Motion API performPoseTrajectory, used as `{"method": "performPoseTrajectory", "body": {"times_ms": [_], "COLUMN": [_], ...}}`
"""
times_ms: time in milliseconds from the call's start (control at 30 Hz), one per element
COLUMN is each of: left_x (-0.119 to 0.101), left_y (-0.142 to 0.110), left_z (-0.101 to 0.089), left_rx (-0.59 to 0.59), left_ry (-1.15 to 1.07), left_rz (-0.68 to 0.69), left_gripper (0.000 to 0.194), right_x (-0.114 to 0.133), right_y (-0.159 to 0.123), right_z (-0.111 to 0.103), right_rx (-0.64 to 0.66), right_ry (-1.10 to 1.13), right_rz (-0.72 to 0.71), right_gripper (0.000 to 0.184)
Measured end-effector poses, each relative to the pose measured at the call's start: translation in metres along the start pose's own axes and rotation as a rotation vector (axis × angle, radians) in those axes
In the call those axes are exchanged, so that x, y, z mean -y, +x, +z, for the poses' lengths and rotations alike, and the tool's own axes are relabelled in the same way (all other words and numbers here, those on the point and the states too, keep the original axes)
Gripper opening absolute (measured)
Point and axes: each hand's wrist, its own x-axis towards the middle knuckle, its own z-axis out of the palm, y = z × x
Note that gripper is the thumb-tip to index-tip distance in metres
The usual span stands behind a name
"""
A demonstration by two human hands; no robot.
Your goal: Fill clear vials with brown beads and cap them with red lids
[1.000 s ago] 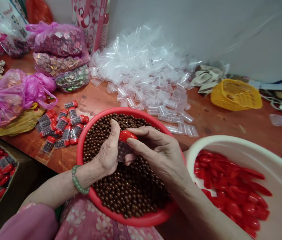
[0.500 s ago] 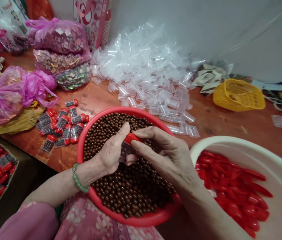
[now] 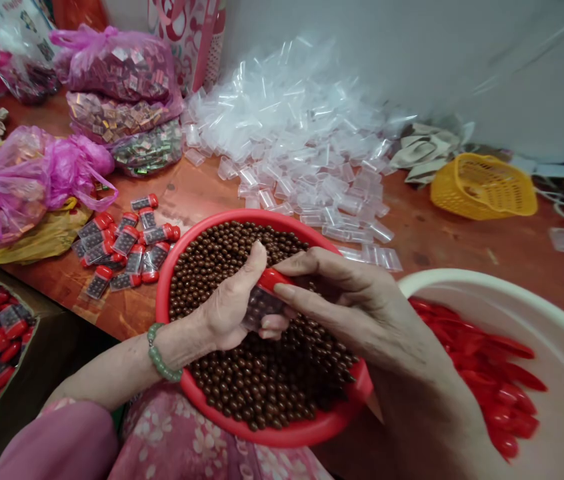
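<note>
My left hand (image 3: 235,300) is wrapped round a small clear plastic container (image 3: 262,308) filled with brown balls. At its upper end sits a red cap (image 3: 275,279), pinched between the thumb and finger of my right hand (image 3: 349,300). Whether the cap is fully seated I cannot tell. Both hands are over a red basin (image 3: 165,267) of shiny brown balls (image 3: 257,393). Left of the basin, several filled containers with red caps (image 3: 127,241) lie in a loose pile on the table.
A cream basin (image 3: 557,313) of red caps (image 3: 502,380) stands at the right. Clear empty containers (image 3: 302,140) are heaped by the wall. A yellow basket (image 3: 482,190) sits behind. Pink bags (image 3: 117,73) and a carton (image 3: 42,340) of filled containers occupy the left.
Both hands have shifted slightly right with the container, my right hand keeping its pinch on the red cap. The view has moved a little; the surrounding things look the same.
</note>
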Motion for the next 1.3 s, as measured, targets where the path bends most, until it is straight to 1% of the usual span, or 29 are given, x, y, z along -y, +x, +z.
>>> {"method": "performPoseTrajectory", "body": {"times_ms": [100, 167, 233, 333, 467, 600, 667, 733, 833, 900, 933, 1000, 1067, 1167, 1233, 1300], "left_x": [0.000, 0.001, 0.000, -0.001, -0.002, -0.001, 0.000, 0.001, 0.002, 0.001, -0.001, -0.004, -0.007, -0.007, -0.006, -0.004], "left_y": [0.002, 0.003, 0.003, 0.003, 0.004, 0.004, 0.003, 0.002, 0.000, -0.001, -0.001, 0.000, 0.001, 0.002, 0.003, 0.003], "left_z": [-0.001, -0.001, -0.001, 0.000, 0.000, -0.001, -0.001, -0.001, -0.001, -0.002, -0.002, -0.002, -0.003, -0.006, -0.008, -0.009], "left_rx": [0.036, 0.028, 0.002, -0.024, -0.037, -0.028, -0.052, -0.078, -0.077, -0.075, -0.083, -0.097, -0.104, -0.092, -0.100, -0.123], "left_ry": [0.021, 0.053, 0.066, 0.054, 0.050, 0.082, 0.115, 0.129, 0.096, 0.056, 0.034, -0.005, -0.026, 0.013, 0.063, 0.096], "left_rz": [-0.019, -0.039, -0.049, -0.046, -0.064, -0.028, 0.011, 0.028, 0.034, 0.045, 0.040, 0.003, -0.034, -0.067, -0.087, -0.075], "left_gripper": [0.067, 0.069, 0.069, 0.069, 0.072, 0.072, 0.072, 0.069, 0.060, 0.052, 0.050, 0.050, 0.056, 0.070, 0.076, 0.077], "right_x": [-0.001, -0.003, -0.005, -0.009, -0.012, -0.010, -0.010, -0.015, -0.027, -0.034, -0.036, -0.036, -0.033, -0.031, -0.032, -0.033], "right_y": [-0.001, -0.002, -0.004, -0.008, -0.014, -0.016, -0.016, -0.015, -0.016, -0.015, -0.015, -0.013, -0.011, -0.009, -0.009, -0.009], "right_z": [-0.003, -0.003, 0.001, 0.009, 0.022, 0.036, 0.043, 0.049, 0.050, 0.043, 0.039, 0.029, 0.023, 0.021, 0.023, 0.026], "right_rx": [-0.002, -0.002, -0.033, -0.127, -0.299, -0.358, -0.394, -0.436, -0.458, -0.414, -0.385, -0.325, -0.286, -0.250, -0.268, -0.299], "right_ry": [0.007, 0.009, -0.012, -0.024, 0.075, 0.233, 0.253, 0.225, 0.065, -0.145, -0.265, -0.482, -0.638, -0.769, -0.797, -0.810], "right_rz": [0.001, -0.005, -0.015, -0.029, -0.025, 0.042, 0.054, 0.034, -0.072, -0.216, -0.313, -0.500, -0.608, -0.606, -0.593, -0.597], "right_gripper": [0.010, 0.011, 0.012, 0.013, 0.011, 0.012, 0.013, 0.013, 0.012, 0.017, 0.025, 0.045, 0.061, 0.070, 0.072, 0.073]}}
